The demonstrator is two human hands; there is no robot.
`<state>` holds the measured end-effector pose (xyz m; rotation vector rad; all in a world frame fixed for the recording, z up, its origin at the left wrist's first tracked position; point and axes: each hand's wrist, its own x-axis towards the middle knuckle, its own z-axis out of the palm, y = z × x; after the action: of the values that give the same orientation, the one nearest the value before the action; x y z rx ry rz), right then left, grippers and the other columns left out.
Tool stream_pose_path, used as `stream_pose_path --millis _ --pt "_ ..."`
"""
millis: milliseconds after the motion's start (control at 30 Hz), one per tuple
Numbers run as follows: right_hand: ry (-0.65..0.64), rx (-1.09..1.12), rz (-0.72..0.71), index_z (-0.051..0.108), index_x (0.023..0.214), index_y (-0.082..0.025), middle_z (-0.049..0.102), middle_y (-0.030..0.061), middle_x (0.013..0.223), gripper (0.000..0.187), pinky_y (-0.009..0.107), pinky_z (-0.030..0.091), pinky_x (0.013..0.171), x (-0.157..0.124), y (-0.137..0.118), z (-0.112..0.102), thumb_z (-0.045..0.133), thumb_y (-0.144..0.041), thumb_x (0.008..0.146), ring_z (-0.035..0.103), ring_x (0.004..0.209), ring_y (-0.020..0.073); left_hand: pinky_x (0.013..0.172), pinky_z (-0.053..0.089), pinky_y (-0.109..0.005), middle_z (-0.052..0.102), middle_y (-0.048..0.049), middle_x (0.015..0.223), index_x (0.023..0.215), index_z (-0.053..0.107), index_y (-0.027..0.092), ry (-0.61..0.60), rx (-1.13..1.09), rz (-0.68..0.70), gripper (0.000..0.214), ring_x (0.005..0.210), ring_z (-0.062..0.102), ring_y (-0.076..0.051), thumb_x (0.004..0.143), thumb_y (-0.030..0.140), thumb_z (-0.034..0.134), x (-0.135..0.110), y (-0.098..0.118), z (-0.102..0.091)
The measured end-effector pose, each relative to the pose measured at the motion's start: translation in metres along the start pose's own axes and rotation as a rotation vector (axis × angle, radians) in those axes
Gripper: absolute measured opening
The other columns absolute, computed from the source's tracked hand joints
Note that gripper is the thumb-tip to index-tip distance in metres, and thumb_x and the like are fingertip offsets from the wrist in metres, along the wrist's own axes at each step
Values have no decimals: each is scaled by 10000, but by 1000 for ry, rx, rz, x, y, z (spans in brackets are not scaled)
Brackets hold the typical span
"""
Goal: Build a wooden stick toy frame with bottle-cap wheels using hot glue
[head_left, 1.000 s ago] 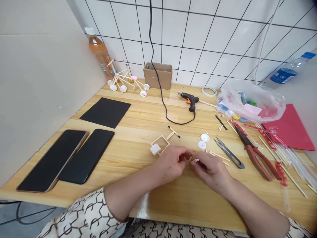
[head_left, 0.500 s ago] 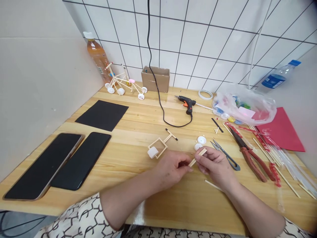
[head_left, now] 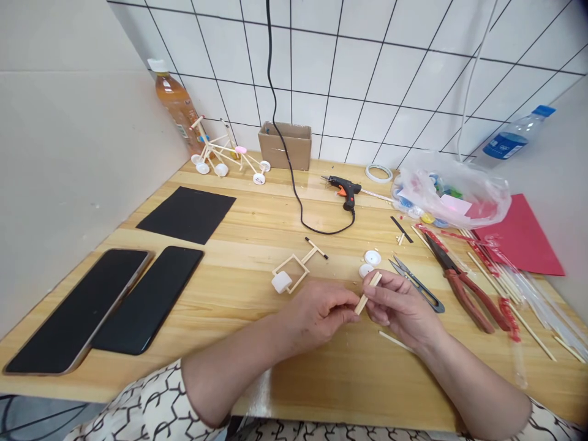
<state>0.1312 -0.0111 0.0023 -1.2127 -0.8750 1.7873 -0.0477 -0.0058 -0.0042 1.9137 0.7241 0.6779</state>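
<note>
1. Furthest left, we have two dark phones point(head_left: 76, 309) lying side by side at a slant, with a black sheet point(head_left: 187, 214) beyond them.
2. Near the wall, we see stick models point(head_left: 223, 150) with white wheels.
3. Next comes a small stick frame point(head_left: 298, 281), lying just beyond our left wrist, with a white block on one corner.
4. Our left hand point(head_left: 321, 312) pinches the lower end of the short sticks point(head_left: 368, 294) between thumb and forefinger.
5. Those sticks lie together, tilted, between our hands; we cannot tell their exact number.
6. Our right hand point(head_left: 399, 303) grasps their upper part, with white discs point(head_left: 372, 257) just beyond it and a loose stick point(head_left: 395, 341) by its wrist.
7. Further right, we find grey snips point(head_left: 420, 288), then red-handled pliers point(head_left: 463, 285).
</note>
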Motion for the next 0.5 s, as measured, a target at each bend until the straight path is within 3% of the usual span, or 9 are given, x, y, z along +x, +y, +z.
stream_pose_path --millis 167,333,500 --pt "-23 -20 -87 562 617 -169 498 -58 451 213 200 176 369 0 3 0 733 -288 660 371 348 42 631 383 -211 611 -12 669 807 674 149 81 40 -22 199 638 520 -117 833 177 479 -1 -6 6" --pt "-23 -132 -216 567 621 -171 469 -70 451 205 203 216 387 0 8 -3 701 -296 712 360 372 41 611 374 -213 542 17 633 757 647 148 41 -96 -230 103 631 477 -113 763 171 547 2 2 4" --pt "-16 -229 -218 562 641 -172 464 -65 455 228 210 247 384 0 9 -3 688 -347 715 366 378 54 544 334 -208 474 28 602 733 620 128 53 -235 -337 135 583 407 -97 763 242 554 2 6 6"
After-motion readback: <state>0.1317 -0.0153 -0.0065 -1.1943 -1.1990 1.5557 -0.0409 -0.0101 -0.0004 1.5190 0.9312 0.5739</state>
